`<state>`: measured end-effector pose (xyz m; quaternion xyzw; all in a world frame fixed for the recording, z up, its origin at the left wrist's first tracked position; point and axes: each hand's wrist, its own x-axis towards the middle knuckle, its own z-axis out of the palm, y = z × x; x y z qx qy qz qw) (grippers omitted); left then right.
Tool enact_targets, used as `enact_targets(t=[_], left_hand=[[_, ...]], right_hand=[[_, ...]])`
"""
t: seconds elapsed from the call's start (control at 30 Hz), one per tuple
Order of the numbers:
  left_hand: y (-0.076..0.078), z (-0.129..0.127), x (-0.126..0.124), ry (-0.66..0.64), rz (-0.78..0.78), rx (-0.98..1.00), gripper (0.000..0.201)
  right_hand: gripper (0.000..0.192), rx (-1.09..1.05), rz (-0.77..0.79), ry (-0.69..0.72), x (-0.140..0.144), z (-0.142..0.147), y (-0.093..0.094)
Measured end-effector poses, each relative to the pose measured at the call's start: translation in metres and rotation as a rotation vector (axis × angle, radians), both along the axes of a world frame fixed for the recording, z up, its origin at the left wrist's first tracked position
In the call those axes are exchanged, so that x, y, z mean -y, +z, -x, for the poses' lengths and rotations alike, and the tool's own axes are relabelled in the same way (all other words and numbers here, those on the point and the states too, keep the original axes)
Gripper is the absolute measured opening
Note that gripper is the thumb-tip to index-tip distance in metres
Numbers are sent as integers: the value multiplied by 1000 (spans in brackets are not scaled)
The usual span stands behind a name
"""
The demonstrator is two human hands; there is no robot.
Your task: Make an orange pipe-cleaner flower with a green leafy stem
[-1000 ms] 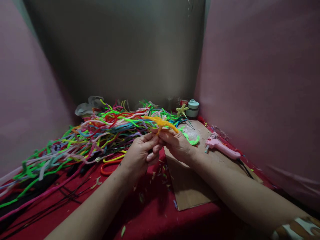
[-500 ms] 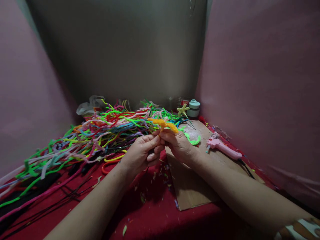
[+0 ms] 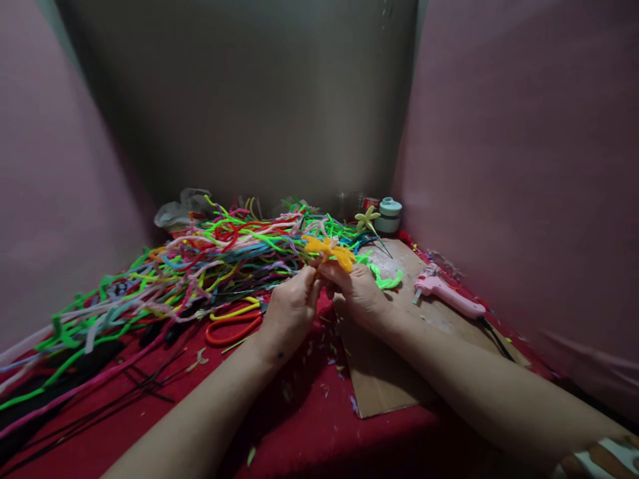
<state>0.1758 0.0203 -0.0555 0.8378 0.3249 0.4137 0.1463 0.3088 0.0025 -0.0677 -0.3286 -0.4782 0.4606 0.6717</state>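
Orange flower (image 3: 329,251) stem hidden inside grips; pipe-cleaner heap (image 3: 150,279) cut left.

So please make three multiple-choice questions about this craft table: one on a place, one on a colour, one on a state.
1. Where does the glue gun lie?
A. on the cardboard sheet
B. on the pipe cleaner pile
C. in the left hand

2. What colour is the flower piece held at the fingers?
A. blue
B. orange
C. white

3. How is the flower piece held?
A. lying on the red cloth
B. by the right hand alone
C. by both hands together

Answers: 1 A, it rests on the cardboard; 2 B, its petals are orange; 3 C, both hands pinch below it.
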Motion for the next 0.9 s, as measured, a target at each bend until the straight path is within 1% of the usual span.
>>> enact_targets(t=[0.07,0.17,0.33,0.43,0.53,0.63,0.7,0.8,0.9], left_hand=[[0,1,0,-12,55,17,25],[3,-1,1,-38,220,108,27],[8,-6,5,-116,511,337,24],[13,-7,7,-183,669,467,21],[18,-6,9,-233,739,520,20],[21,-5,10,-251,798,519,19],[22,-5,11,-278,847,528,19],[23,-4,11,-334,914,561,19],[22,-4,10,-418,1008,604,18]], right_hand=[[22,42,-10,-28,1,0,1],[23,65,-13,-35,2,1,4],[25,38,-27,24,3,1,6],[23,95,-62,75,4,-1,6],[23,164,-74,101,4,-2,7],[23,129,-35,122,3,-3,8],[25,108,-26,165,2,-4,10],[28,99,-47,224,1,-7,11],[30,83,-42,249,-1,-11,11]])
